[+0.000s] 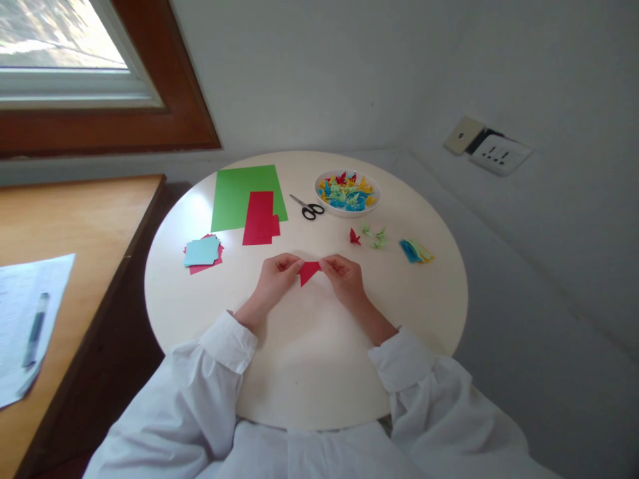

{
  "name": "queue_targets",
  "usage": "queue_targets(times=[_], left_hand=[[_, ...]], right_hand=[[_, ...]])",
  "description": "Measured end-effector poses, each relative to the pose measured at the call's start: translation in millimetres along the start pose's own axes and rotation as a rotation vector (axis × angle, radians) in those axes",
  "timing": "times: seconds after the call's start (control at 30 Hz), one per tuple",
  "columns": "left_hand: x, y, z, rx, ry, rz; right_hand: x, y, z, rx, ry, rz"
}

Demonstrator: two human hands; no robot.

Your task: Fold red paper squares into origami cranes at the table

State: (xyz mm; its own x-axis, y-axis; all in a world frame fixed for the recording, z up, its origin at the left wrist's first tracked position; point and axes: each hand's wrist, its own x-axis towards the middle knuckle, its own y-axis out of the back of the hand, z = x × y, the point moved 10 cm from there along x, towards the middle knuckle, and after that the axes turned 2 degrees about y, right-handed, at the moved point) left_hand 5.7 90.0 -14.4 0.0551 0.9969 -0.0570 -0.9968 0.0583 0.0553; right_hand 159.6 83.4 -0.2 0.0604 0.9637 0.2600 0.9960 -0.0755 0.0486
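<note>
Between my two hands is a small piece of red paper (308, 271), folded to a triangle with one point hanging down. My left hand (280, 273) pinches its left corner between thumb and fingers. At its right corner, my right hand (342, 273) grips it the same way. Beyond my right hand lie a small red folded paper crane (354, 237) and several pale green ones (380, 237). Red paper strips (258, 216) rest on a large green sheet (232, 196) past my left hand.
Black-handled scissors (309, 209) lie beside a white bowl (347, 213) of colourful folded papers. A stack of light blue and red squares (202, 252) is at left, blue and yellow folded pieces (416, 251) at right. The round white table (309, 372) stands near a wooden desk (100, 213).
</note>
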Motion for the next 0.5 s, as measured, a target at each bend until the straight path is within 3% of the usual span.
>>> queue_targets(times=[0.2,0.5], left_hand=[[-5,-22.6,-1,-0.068,0.062,-0.200],[-3,-22.5,4,0.157,-0.090,-0.214]], right_hand=[[1,7,1,-0.031,0.004,0.058],[0,-6,5,-0.057,0.001,-0.060]])
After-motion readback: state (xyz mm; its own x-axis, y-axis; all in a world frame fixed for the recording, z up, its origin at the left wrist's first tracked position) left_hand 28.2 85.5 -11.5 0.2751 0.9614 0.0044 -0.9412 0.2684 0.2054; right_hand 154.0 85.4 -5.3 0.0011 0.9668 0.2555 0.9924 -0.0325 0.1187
